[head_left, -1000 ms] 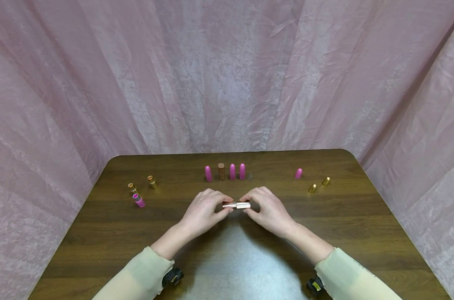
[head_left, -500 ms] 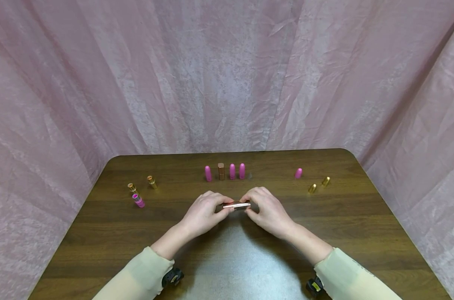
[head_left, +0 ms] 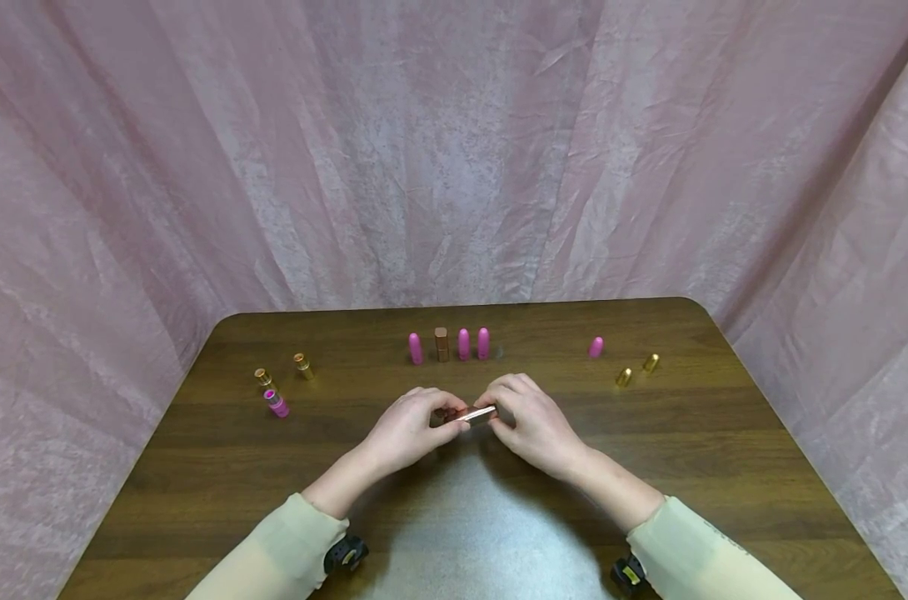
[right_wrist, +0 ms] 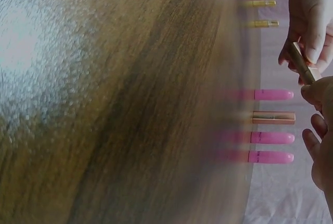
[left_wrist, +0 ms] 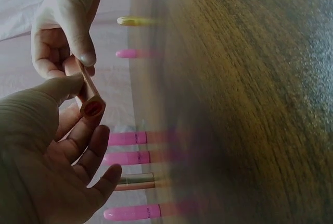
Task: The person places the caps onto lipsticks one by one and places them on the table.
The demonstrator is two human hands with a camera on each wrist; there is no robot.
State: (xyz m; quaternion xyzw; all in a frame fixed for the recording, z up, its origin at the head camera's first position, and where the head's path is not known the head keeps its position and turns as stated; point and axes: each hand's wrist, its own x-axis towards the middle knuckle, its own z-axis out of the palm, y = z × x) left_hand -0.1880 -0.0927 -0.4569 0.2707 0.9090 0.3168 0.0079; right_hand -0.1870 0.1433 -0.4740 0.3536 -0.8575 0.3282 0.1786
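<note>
A rose-gold lipstick tube (head_left: pixel 478 415) is held level above the table's middle by both hands. My left hand (head_left: pixel 405 427) pinches its left end between thumb and fingers; my right hand (head_left: pixel 535 423) pinches the right end. In the left wrist view the tube (left_wrist: pixel 91 95) shows a round red label on its near end, with the left thumb lying along it. The right wrist view shows the tube (right_wrist: pixel 302 63) slanting between the two hands. Fingers cover parts of it, and whether it is fully closed I cannot tell.
Behind the hands stand several pink tubes (head_left: pixel 464 344) and one rose-gold tube (head_left: pixel 442 344). At the left are two gold pieces (head_left: pixel 303 366) and a pink one (head_left: pixel 276 403). A pink cap (head_left: pixel 596 347) and two gold caps (head_left: pixel 624 377) stand at the right.
The held tube has turned in the fingers, and its right end now tilts away from the body. Both hands stay almost in place, still holding it.
</note>
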